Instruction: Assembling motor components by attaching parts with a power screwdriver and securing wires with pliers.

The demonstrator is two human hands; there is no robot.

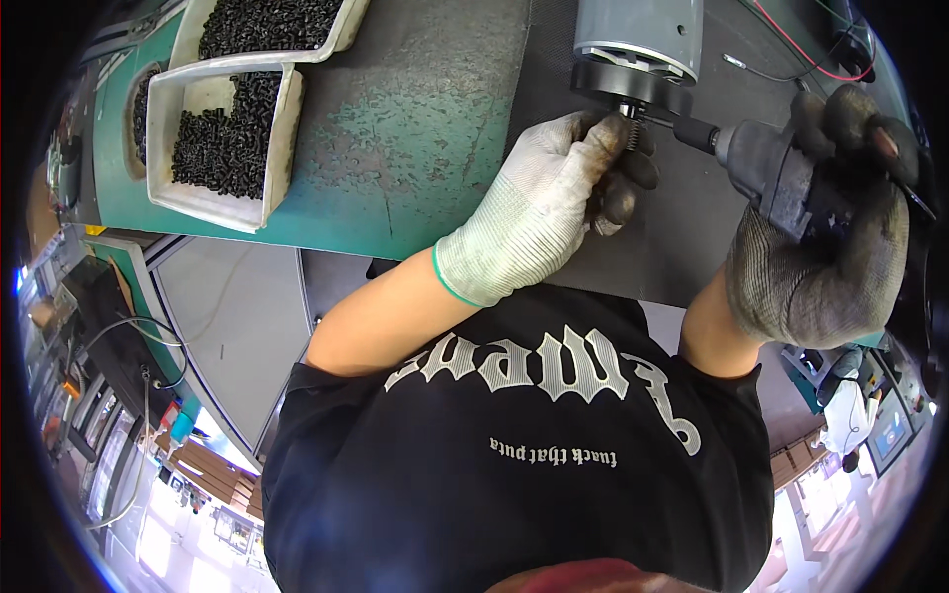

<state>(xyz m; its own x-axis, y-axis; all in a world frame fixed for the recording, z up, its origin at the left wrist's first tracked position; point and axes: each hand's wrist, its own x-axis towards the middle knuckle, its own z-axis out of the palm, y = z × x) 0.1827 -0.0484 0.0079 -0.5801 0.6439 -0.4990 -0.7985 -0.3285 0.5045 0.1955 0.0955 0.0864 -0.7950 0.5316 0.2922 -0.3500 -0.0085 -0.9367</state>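
Note:
A grey cylindrical motor (638, 25) lies at the top with a black round collar (618, 82) on its near end. From the collar a short black shaft (629, 107) points toward me. My left hand (534, 203), in a whitish glove with dirty fingertips, is closed around the shaft's end, where a small ribbed or coiled part shows at the thumb. In my right hand (830, 277), gloved and blackened, is a dark power screwdriver (756, 158). Its bit points left and reaches the shaft beside my left fingers; whether it touches a screw is hidden.
Two white bins (282, 148) of small black parts stand at the left on the worn green bench (405, 119). A dark mat (554, 59) lies under the motor. Red wire (791, 40) and a grey cable (756, 67) run across the upper right.

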